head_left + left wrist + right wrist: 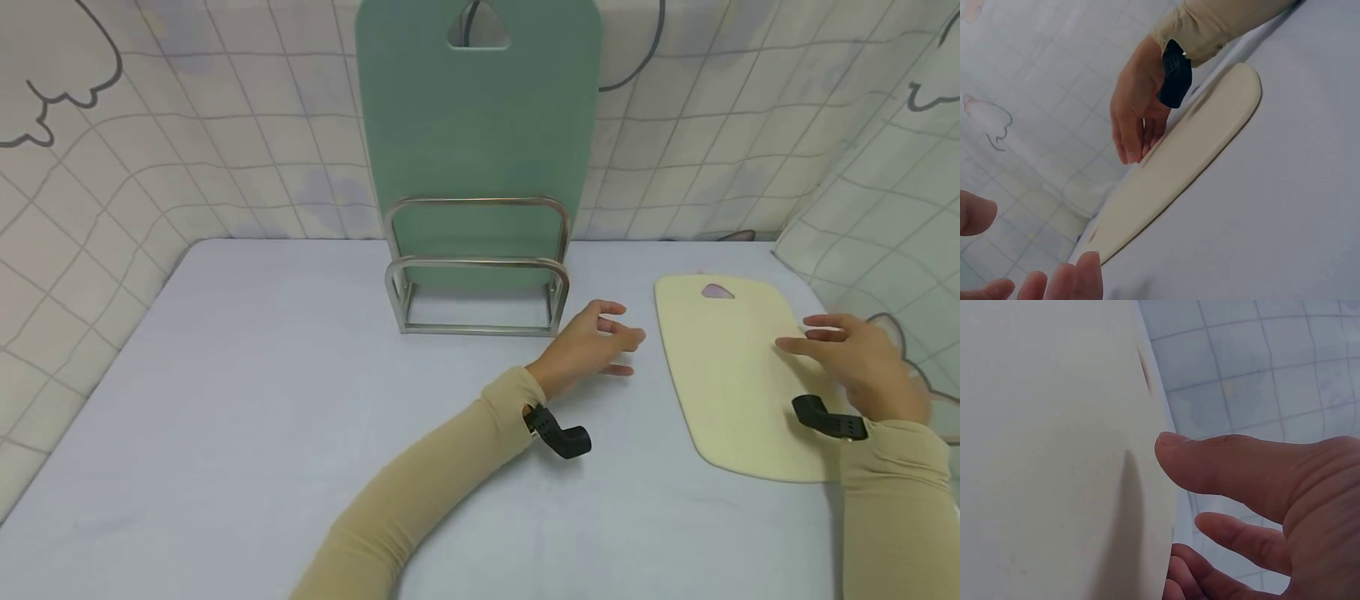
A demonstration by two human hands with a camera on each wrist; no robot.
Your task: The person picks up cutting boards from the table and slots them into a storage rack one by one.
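left hand [592,342]: open, held nothing, at 9 o'clock of cream board [731,375] | right hand [862,362]: fingers loose at board's 3 o'clock edge, no grip seen

Staged kitchen corner: cutting boards [477,142], metal rack [477,275] (tile-print backdrop [225,125]).

A green cutting board [477,142] stands upright in a steel rack [477,283] at the middle of the table's [247,392] far edge. Tiled sheeting printed with cartoon outlines [187,125] hangs along the far, left and right edges.
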